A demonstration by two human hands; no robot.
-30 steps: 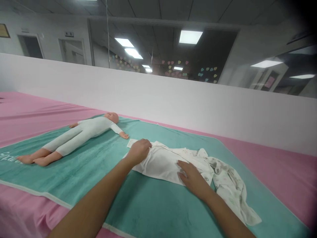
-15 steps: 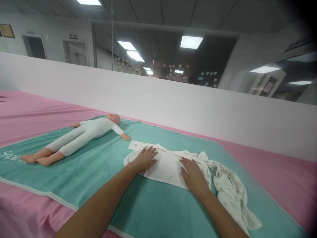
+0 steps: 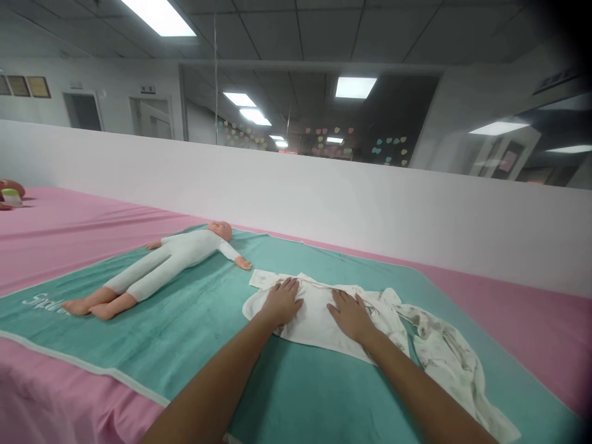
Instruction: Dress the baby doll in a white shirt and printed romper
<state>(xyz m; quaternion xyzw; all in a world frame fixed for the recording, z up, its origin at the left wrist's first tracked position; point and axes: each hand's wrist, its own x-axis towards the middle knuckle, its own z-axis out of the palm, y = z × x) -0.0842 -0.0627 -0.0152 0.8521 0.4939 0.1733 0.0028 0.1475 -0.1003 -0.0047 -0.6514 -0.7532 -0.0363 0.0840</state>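
Note:
A white baby garment lies spread on a teal towel. My left hand rests flat on its left part, fingers stretched out. My right hand lies flat on its middle, fingers spread, a hand's width from the left. A crumpled patterned cloth trails off the garment to the right. A baby doll in a white suit lies on its back at the towel's left, its outstretched hand close to the garment's far corner.
The towel covers a pink sheet on a wide surface. A low white partition runs along the far edge. A small object sits at the far left on the pink sheet.
My left hand went from a closed grip at the garment's top corner to lying flat on it. My right hand slid up and left onto the garment's middle. The view shifted left.

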